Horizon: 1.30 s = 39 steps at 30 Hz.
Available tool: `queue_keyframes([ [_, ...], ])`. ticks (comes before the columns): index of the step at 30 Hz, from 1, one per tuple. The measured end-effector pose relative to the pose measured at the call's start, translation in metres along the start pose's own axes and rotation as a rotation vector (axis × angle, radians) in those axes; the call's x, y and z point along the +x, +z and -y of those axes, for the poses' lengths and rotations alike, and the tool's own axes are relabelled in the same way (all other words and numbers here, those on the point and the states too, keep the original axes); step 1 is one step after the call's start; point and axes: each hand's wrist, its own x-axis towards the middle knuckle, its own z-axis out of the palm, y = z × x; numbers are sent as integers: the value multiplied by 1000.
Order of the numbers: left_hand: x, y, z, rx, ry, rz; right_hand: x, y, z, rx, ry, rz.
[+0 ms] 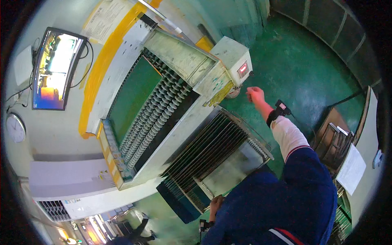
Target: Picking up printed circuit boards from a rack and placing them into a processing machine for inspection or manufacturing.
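My right hand [256, 96] is stretched out, fingers curled in, beside a white control box [232, 55] with a lit red display; I see nothing in its fingers. The box sits at the end of a roller conveyor [153, 110], whose rows of ringed rollers carry a flat green panel [136, 94]. Low in the view, my left hand [215, 205] is close to the corner of a slotted rack [204, 151] holding thin upright panels. My body partly covers that hand, and its fingers are not clear. A greyish flat board [230, 165] shows at the rack's near side.
A monitor [57, 69] and a round clock [15, 128] hang on the left wall. At the right are a table [363, 175] with a white sheet and a brown stack of boards [332, 141]. Another person's dark legs [141, 230] show at the lower left on the green floor [294, 65].
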Motion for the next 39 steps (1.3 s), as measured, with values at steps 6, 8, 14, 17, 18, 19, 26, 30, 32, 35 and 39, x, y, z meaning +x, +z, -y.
queue_keyframes([
  [6, -2, 11, 27, -300, -123, 28, -82, 24, -36, -228, -307, 233],
  [8, 3, 8, 41, 46, -27, 24, -135, 38, -35, -475, -458, 302],
  [14, 8, 14, 60, 36, 126, 8, -252, 41, -20, -1064, -1039, 641],
  [17, -7, 18, 41, -890, -12, 37, -282, 44, -39, -1114, -1019, 782],
  [18, -12, 15, 37, -917, -22, 15, -289, 46, -47, -1096, -1003, 856],
  [19, -15, 9, 33, -680, -1, -1, -297, 47, -52, -1100, -1003, 896],
  [26, -50, 7, 67, -511, -149, -53, -338, 65, -71, -1184, -1068, 991],
  [30, -79, 10, 83, -608, -203, -118, -352, 76, -74, -1220, -1050, 1042],
  [32, -83, 25, 114, -686, -232, -156, -359, 83, -80, -1237, -1056, 1110],
  [35, -92, 46, 160, -835, -284, -214, -369, 89, -92, -1246, -1102, 1158],
  [39, -114, 56, 183, -1030, -336, -221, -374, 104, -108, -1324, -1115, 1142],
])
